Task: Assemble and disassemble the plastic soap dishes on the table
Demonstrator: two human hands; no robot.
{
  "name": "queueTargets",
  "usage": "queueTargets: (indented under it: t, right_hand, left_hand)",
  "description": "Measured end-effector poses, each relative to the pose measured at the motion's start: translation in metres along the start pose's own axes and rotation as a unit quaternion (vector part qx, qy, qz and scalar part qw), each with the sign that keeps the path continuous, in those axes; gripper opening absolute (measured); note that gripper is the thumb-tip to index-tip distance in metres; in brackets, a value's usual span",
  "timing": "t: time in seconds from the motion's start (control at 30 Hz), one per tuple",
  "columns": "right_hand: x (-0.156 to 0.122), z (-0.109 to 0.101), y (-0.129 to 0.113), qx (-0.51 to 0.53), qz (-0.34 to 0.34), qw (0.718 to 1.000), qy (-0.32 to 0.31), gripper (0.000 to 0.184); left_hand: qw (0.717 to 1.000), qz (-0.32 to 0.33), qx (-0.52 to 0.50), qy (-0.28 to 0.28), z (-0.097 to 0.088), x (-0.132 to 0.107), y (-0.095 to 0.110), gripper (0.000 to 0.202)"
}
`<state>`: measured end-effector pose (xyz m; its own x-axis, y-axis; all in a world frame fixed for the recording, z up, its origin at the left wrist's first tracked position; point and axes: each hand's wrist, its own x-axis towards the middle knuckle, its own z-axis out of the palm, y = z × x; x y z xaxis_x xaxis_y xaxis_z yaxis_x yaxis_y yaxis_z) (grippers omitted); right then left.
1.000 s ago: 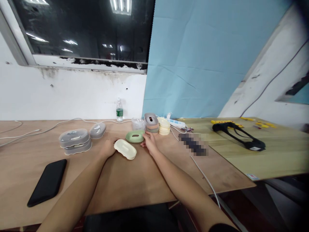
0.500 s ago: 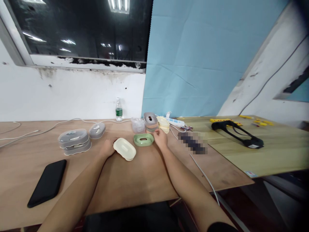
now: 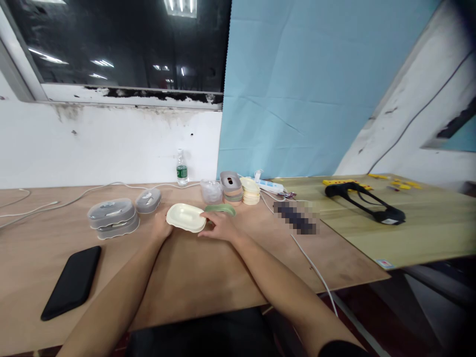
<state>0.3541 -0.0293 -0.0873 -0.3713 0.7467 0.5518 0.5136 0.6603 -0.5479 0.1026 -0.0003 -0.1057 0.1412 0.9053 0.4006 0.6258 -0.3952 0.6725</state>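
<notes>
A cream, shallow soap dish tray (image 3: 186, 217) with a wavy rim is lifted just above the table. My left hand (image 3: 161, 226) is closed on its left end, with the fingertips mostly hidden behind it. At its right end, my right hand (image 3: 220, 226) grips the edge between thumb and fingers. Partly hidden behind my right hand lies a green soap dish base (image 3: 225, 208). Further back stand a stack of slotted grey and brown soap dish bases (image 3: 231, 182) and a stack of cream trays (image 3: 251, 191), with a clear plastic bag (image 3: 211, 191) beside them.
Left of my hands are stacked grey lidded boxes (image 3: 113, 215), a smaller grey box (image 3: 148, 200) and a black phone (image 3: 72, 281). A water bottle (image 3: 182, 169) stands by the wall. On the right are a power strip (image 3: 270, 186), a white cable (image 3: 314, 267) and a black frame-like object (image 3: 366, 201).
My right hand has moved left from beside the green base to the cream tray's right end and closed on it. The tray has turned more level and shifted slightly left and away.
</notes>
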Motion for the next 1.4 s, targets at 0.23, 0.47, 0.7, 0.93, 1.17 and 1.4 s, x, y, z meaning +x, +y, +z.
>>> queueTargets:
  t: [0.23, 0.47, 0.7, 0.93, 1.17, 1.4]
  right_hand:
    - [0.005, -0.015, 0.023, -0.023, 0.083, 0.973, 0.212, 0.016]
    - [0.000, -0.075, 0.079, -0.037, 0.235, 0.829, 0.506, 0.040]
    - [-0.015, -0.090, 0.127, -0.150, 0.249, 0.819, 0.495, 0.041]
    - [-0.004, -0.090, 0.139, -0.186, 0.234, 0.838, 0.456, 0.045]
    - [-0.003, -0.094, 0.146, -0.205, 0.221, 0.849, 0.433, 0.055]
    - [-0.002, -0.090, 0.147, -0.202, 0.235, 0.868, 0.388, 0.065]
  left_hand:
    - [1.000, 0.016, 0.018, 0.005, 0.005, -0.001, 0.011, 0.044]
    - [0.999, 0.011, 0.047, -0.024, 0.006, 0.001, 0.008, 0.048]
    - [0.996, 0.017, 0.066, -0.049, 0.006, 0.000, 0.010, 0.045]
    - [0.996, 0.015, 0.063, -0.057, 0.007, 0.000, 0.012, 0.044]
    - [0.996, 0.017, 0.070, -0.052, 0.007, 0.000, 0.011, 0.043]
    - [0.996, 0.012, 0.074, -0.052, 0.008, 0.000, 0.009, 0.042]
